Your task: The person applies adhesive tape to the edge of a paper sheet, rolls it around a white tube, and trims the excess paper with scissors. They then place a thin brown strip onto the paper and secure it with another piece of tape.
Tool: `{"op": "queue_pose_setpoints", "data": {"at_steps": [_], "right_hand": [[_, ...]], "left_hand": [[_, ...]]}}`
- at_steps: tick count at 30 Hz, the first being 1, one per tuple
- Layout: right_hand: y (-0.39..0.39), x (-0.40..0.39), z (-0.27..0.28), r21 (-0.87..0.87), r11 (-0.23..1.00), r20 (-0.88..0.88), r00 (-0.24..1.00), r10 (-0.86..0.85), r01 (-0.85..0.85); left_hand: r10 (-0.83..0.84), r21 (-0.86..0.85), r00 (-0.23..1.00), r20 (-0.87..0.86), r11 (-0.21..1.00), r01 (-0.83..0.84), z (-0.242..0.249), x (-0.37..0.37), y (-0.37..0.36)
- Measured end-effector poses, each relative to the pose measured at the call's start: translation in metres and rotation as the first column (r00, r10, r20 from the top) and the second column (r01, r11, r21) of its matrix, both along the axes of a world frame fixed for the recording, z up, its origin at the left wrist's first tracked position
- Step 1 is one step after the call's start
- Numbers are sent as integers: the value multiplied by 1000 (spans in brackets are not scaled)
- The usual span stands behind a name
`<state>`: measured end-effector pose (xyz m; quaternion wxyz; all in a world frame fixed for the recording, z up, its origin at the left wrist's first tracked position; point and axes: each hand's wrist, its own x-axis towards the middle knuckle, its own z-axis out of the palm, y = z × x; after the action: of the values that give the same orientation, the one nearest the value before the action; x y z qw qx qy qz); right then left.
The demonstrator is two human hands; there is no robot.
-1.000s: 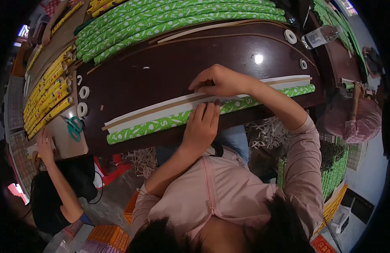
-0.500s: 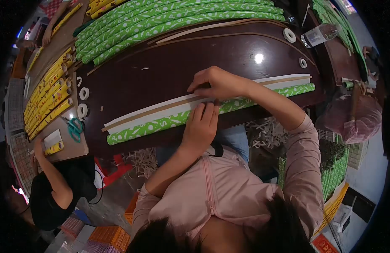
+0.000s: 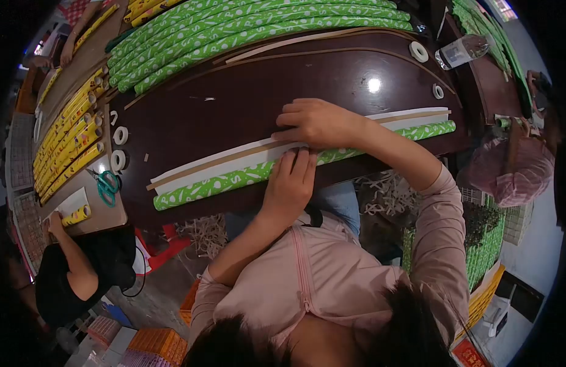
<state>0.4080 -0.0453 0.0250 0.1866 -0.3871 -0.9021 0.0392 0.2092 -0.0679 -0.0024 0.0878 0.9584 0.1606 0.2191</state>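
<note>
A green patterned roll [image 3: 216,185] lies along the near edge of the dark table, its white underside showing as a long flap behind it. On that flap runs a thin brown strip [image 3: 203,162]. My left hand [image 3: 291,182] rests with its fingertips on the roll near the middle, fingers close together but stretched out. Just beyond it, my right hand [image 3: 316,124] is over the flap and strip, its fingers bent; whether they hold anything is hidden.
Green rolls [image 3: 252,30] are stacked at the back. White tape rings [image 3: 419,51] and a plastic bottle [image 3: 463,51] lie at right. Left are yellow rolls [image 3: 72,140], teal scissors [image 3: 106,186] and a co-worker's arm [image 3: 78,260]. Another person [image 3: 509,165] is at right.
The fingers of my right hand have shifted slightly and spread a little. My left hand stays on the roll. At left, the co-worker's arm and body have moved slightly.
</note>
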Motion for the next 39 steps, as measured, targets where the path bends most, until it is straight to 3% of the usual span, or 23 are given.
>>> {"op": "queue_pose_setpoints", "data": {"at_steps": [4,6,7,9,12,13,15,19,22,28,30,31,35,37,38,39], "right_hand": [[-4,5,5,-44,999,-28,999,-20,19],[-8,5,3,-399,914,-262,946,-189,72],[-10,4,5,-400,913,-260,947,-191,75],[-13,-1,12,-769,626,-385,689,-615,129],[-10,9,10,-695,697,-323,790,-521,176],[-11,11,13,-694,698,-323,790,-521,176],[-15,14,25,-756,630,-152,888,-434,179],[-23,13,39,-775,609,-119,908,-401,168],[-35,7,43,-696,663,-63,896,-440,277],[-43,14,54,-758,637,-182,894,-409,137],[-47,12,57,-720,642,-4,924,-384,264],[-50,10,57,-723,640,-7,924,-382,259],[-65,1,45,-544,762,-28,900,-435,352],[-75,-3,39,-465,807,-83,889,-449,365],[-81,-7,37,-400,828,-78,885,-459,394],[-87,-10,35,-334,843,-75,880,-469,421]], "left_hand": [[4,9,1000,15,1000,-4,-2,0,0],[0,6,1000,22,1000,0,-5,-1,0],[-6,2,1000,28,1000,6,-6,-1,-1],[-6,-28,999,36,1000,7,-4,0,-1],[-3,-49,999,50,999,6,-3,0,-1],[-2,-42,998,57,999,4,-4,0,-1],[-5,-29,996,93,1000,8,-8,-1,-1],[-14,-58,988,152,998,23,-6,-2,0],[-50,-51,981,188,997,60,-11,-5,2],[-34,-32,977,211,999,42,-15,-7,-1],[-14,-21,978,207,1000,19,-16,-7,-3],[4,-8,979,205,1000,-3,-16,-8,-4],[-16,-14,991,131,1000,18,-1,-18,-4],[-163,3,942,293,986,169,9,-37,-11],[-181,27,940,290,983,181,19,-48,-9],[-91,52,974,210,995,82,29,-53,-4]]}}
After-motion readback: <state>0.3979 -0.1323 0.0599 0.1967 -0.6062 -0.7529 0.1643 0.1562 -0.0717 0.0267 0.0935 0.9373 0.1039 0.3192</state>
